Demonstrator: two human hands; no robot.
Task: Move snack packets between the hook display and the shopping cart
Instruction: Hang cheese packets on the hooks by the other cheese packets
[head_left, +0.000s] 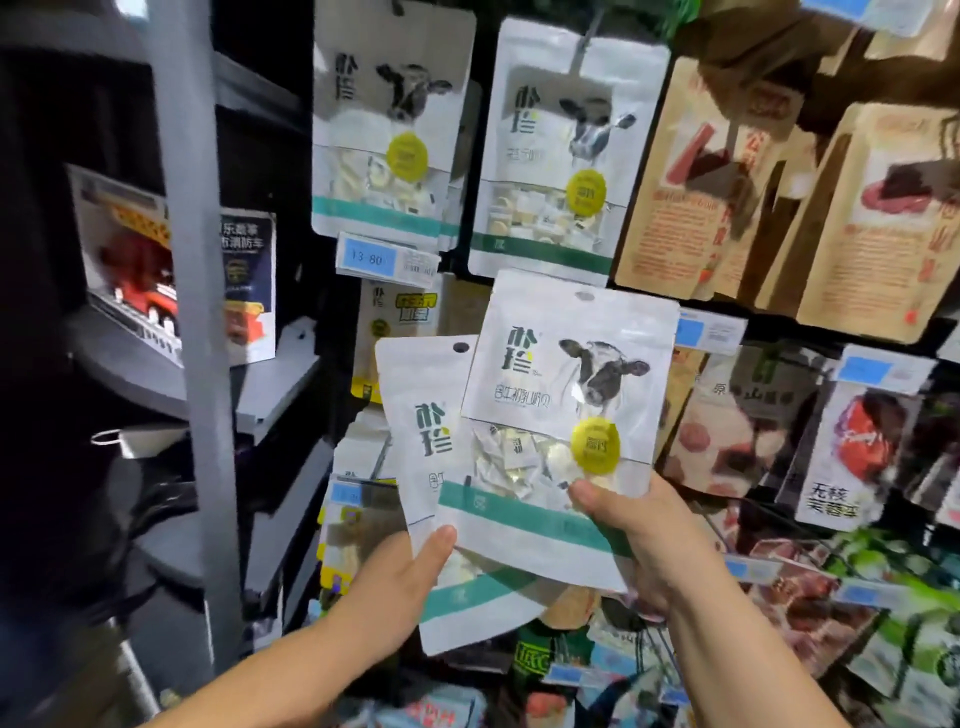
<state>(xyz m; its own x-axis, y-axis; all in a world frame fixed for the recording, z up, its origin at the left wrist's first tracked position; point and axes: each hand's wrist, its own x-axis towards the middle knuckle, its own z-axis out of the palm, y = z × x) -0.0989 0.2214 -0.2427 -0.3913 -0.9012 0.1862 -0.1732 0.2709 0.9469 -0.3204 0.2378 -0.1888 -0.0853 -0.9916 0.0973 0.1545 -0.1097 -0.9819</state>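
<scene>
Head view: my left hand (395, 577) pinched a white-and-green plastic snack packet (415, 415), my right hand (644, 530) gripped a cow-printed white packet (545, 364), both upright, tops at twelve o'clock.

We hold two white cow-print snack pouches before the hook display (545, 31) | left hand (395, 577) grips rear pouch (415, 441) | right hand (639, 530) pinches front pouch (545, 374), overlapping it.

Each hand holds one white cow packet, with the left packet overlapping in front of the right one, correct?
No. The head view shows the right packet in front, overlapping the left packet. The left hand and right hand do each hold one.
</scene>
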